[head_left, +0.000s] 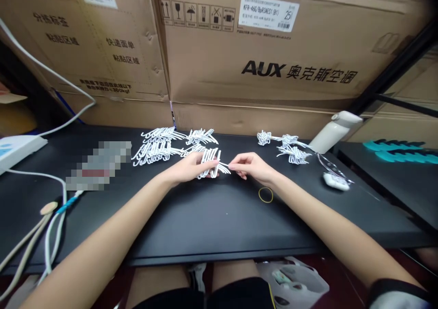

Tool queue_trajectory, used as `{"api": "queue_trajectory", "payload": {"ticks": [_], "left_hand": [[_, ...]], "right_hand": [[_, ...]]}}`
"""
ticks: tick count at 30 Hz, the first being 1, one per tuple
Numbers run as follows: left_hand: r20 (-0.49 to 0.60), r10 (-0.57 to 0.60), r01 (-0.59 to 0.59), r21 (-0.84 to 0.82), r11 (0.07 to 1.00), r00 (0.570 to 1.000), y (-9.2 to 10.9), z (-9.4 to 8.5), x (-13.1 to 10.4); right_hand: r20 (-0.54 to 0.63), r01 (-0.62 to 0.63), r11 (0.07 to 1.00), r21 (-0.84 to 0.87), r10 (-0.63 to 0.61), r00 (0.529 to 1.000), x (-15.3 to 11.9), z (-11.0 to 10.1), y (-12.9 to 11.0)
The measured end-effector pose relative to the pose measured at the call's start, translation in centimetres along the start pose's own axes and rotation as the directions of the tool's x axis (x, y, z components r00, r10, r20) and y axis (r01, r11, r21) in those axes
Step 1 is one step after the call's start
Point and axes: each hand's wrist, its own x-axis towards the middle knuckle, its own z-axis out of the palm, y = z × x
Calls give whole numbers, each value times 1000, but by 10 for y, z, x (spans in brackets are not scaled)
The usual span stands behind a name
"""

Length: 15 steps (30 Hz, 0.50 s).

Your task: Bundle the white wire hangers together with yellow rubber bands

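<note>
My left hand [186,167] is closed around a bundle of thin white cord-like strands [209,159], bent into loops and standing up past the thumb. The strand ends point right, where the pinched thumb and forefinger of my right hand [253,167] grip a tip. Whether they are wires or hooks I cannot tell. More white looped bundles [155,150] lie behind and left of my left hand. Similar bundles [294,154] rest beyond my right hand. A yellow rubber band [266,194] lies on the black tabletop [219,227] near my right wrist.
Large cardboard boxes [212,63] stand along the back. At right are a tilted white bottle [333,130] and a small white case [336,181] with a dark cord. A blurred-out flat object [102,163] and white cables [56,236] occupy the left side.
</note>
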Motion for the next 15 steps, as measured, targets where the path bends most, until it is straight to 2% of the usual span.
{"api": "queue_trajectory", "payload": {"ticks": [9, 15], "left_hand": [[-54, -191, 170, -276, 946, 980, 1, 10, 3], [-48, -234, 201, -363, 910, 971, -1, 13, 4]], "right_hand": [[-26, -3, 999, 54, 4, 1000, -1, 12, 6], [-66, -9, 998, 63, 13, 998, -3, 18, 1]]}}
